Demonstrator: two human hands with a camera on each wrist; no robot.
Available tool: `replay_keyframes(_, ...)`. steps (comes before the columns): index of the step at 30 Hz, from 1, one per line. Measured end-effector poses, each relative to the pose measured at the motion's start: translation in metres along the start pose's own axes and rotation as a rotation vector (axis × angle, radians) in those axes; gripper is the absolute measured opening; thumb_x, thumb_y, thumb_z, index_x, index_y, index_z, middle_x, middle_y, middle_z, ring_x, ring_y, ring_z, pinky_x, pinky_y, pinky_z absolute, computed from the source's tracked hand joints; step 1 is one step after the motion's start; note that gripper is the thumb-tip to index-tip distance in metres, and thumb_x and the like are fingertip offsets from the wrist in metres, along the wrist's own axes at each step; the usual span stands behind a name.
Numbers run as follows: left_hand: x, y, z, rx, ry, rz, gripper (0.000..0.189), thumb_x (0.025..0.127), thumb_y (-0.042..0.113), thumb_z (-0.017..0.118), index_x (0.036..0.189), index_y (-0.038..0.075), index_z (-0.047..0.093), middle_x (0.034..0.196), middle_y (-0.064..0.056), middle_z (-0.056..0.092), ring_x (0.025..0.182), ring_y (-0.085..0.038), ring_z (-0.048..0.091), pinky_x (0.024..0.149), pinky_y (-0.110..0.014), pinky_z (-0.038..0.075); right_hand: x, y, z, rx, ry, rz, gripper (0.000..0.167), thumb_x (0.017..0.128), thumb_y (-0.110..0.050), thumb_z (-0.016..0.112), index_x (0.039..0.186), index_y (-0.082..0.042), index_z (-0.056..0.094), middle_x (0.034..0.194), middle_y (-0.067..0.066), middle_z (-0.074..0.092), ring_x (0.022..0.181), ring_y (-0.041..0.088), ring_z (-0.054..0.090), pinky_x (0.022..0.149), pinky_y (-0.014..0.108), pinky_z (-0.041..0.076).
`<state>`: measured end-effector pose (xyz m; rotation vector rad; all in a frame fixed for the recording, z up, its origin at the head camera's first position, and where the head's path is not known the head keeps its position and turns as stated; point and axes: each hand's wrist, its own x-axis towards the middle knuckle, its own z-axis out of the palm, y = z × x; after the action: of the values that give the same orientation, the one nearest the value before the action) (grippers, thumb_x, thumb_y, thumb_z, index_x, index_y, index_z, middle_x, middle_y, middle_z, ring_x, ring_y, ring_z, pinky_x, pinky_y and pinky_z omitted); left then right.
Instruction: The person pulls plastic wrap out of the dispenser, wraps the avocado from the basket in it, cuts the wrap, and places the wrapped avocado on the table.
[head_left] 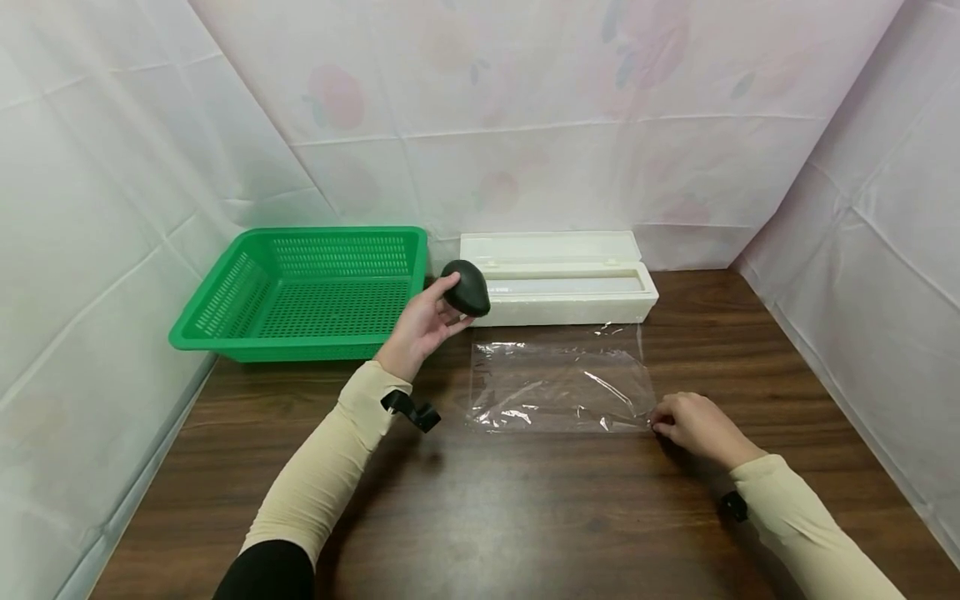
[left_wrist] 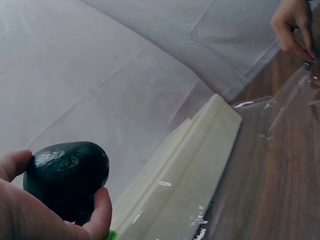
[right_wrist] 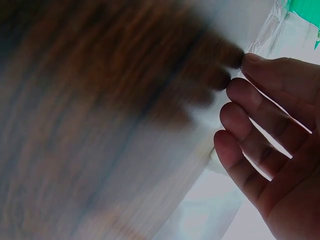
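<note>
My left hand (head_left: 422, 327) grips a dark green avocado (head_left: 469, 290) between thumb and fingers, in the air before the left end of a white cling film box (head_left: 570, 312). The left wrist view shows the avocado (left_wrist: 65, 172) with its skin glossy, fingertips on both sides. From the box a sheet of clear cling film (head_left: 558, 379) runs forward over the table. At the sheet's near right corner, my right hand (head_left: 697, 427) pinches the film with thumb and forefinger. In the right wrist view the other fingers of that hand (right_wrist: 280, 125) are loosely bent.
A green plastic basket (head_left: 300, 343) with slotted walls stands at the back left, beside the box. The box's lid (head_left: 547, 246) is raised at the back. Pale cloth (head_left: 525, 150) hangs behind and at both sides of the brown wooden table (head_left: 525, 517).
</note>
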<state>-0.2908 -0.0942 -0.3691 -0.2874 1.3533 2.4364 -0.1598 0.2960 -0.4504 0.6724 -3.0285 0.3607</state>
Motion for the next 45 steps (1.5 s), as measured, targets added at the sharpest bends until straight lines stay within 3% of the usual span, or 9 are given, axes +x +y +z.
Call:
replay_keyframes(3, 0.003, -0.008, 0.002, 0.066, 0.006, 0.013, 0.029, 0.095, 0.021, 0.062, 0.121, 0.011, 0.055, 0.098, -0.003, 0.067, 0.092, -0.018, 0.063, 0.11, -0.051, 0.039, 0.001, -0.001, 0.0, -0.006, 0.005, -0.003, 0.009, 0.079, -0.005, 0.076, 0.076, -0.013, 0.073, 0.077, -0.003, 0.068, 0.071, 0.017, 0.063, 0.066, 0.038, 0.051)
replay_keyframes(5, 0.006, -0.012, 0.004, 0.109, 0.001, 0.022, 0.032, 0.095, 0.02, 0.062, 0.123, 0.01, 0.052, 0.109, -0.006, 0.064, 0.093, -0.018, 0.063, 0.11, -0.051, 0.04, 0.001, 0.0, 0.0, -0.011, 0.006, -0.006, 0.009, 0.079, -0.005, 0.076, 0.076, -0.014, 0.073, 0.076, -0.003, 0.068, 0.071, 0.017, 0.063, 0.065, 0.037, 0.051)
replay_keyframes(9, 0.01, -0.019, 0.011, 0.207, 0.006, 0.046, 0.05, 0.093, 0.021, 0.063, 0.137, 0.007, 0.042, 0.136, -0.016, 0.054, 0.109, -0.024, 0.06, 0.108, -0.051, 0.042, 0.001, 0.001, 0.0, -0.011, 0.005, -0.007, 0.009, 0.079, -0.006, 0.076, 0.076, -0.014, 0.073, 0.076, -0.003, 0.068, 0.07, 0.016, 0.063, 0.065, 0.037, 0.05)
replay_keyframes(12, 0.014, -0.024, 0.017, 0.303, 0.031, 0.07, 0.063, 0.09, 0.021, 0.068, 0.144, 0.008, 0.038, 0.143, -0.019, 0.049, 0.12, -0.03, 0.056, 0.104, -0.051, 0.046, 0.001, 0.001, 0.001, -0.01, 0.01, -0.004, 0.01, 0.079, -0.005, 0.076, 0.075, -0.014, 0.073, 0.075, -0.004, 0.067, 0.07, 0.016, 0.062, 0.065, 0.037, 0.05)
replay_keyframes(16, 0.017, -0.029, 0.023, 0.45, 0.043, 0.111, 0.066, 0.087, 0.019, 0.073, 0.143, 0.01, 0.041, 0.14, -0.019, 0.048, 0.123, -0.033, 0.057, 0.098, -0.049, 0.051, 0.001, -0.001, 0.001, -0.002, 0.005, 0.008, 0.01, 0.079, -0.005, 0.076, 0.075, -0.013, 0.072, 0.075, -0.003, 0.067, 0.069, 0.015, 0.062, 0.065, 0.037, 0.05)
replay_keyframes(22, 0.016, -0.035, 0.031, 0.651, 0.0, 0.197, 0.064, 0.084, 0.018, 0.076, 0.141, 0.014, 0.048, 0.135, -0.018, 0.05, 0.117, -0.032, 0.058, 0.094, -0.047, 0.052, 0.001, -0.001, 0.001, 0.009, -0.006, 0.018, 0.009, 0.079, -0.005, 0.076, 0.076, -0.013, 0.073, 0.077, -0.002, 0.069, 0.07, 0.015, 0.061, 0.065, 0.036, 0.05)
replay_keyframes(32, 0.017, -0.045, 0.047, 1.065, -0.077, 0.447, 0.069, 0.079, 0.023, 0.08, 0.14, 0.012, 0.05, 0.138, -0.015, 0.054, 0.121, -0.032, 0.056, 0.093, -0.046, 0.051, 0.0, -0.002, 0.001, 0.015, -0.02, 0.028, 0.008, 0.081, -0.007, 0.075, 0.076, -0.013, 0.073, 0.077, -0.003, 0.069, 0.071, 0.016, 0.062, 0.065, 0.037, 0.05)
replay_keyframes(39, 0.021, -0.055, 0.056, 1.277, -0.181, 0.53, 0.071, 0.081, 0.023, 0.08, 0.143, 0.01, 0.048, 0.139, -0.014, 0.054, 0.122, -0.033, 0.056, 0.097, -0.047, 0.05, 0.0, -0.002, 0.002, 0.001, 0.0, 0.02, 0.011, 0.079, -0.005, 0.075, 0.074, -0.014, 0.072, 0.075, -0.003, 0.068, 0.07, 0.016, 0.062, 0.065, 0.038, 0.051)
replay_keyframes(45, 0.025, -0.065, 0.066, 1.581, -0.239, 0.593, 0.07, 0.083, 0.027, 0.078, 0.144, 0.014, 0.047, 0.136, -0.013, 0.056, 0.116, -0.031, 0.058, 0.092, -0.044, 0.052, 0.002, -0.003, 0.0, 0.001, -0.007, 0.026, 0.01, 0.08, -0.005, 0.075, 0.075, -0.013, 0.072, 0.074, -0.003, 0.068, 0.069, 0.015, 0.062, 0.065, 0.037, 0.051)
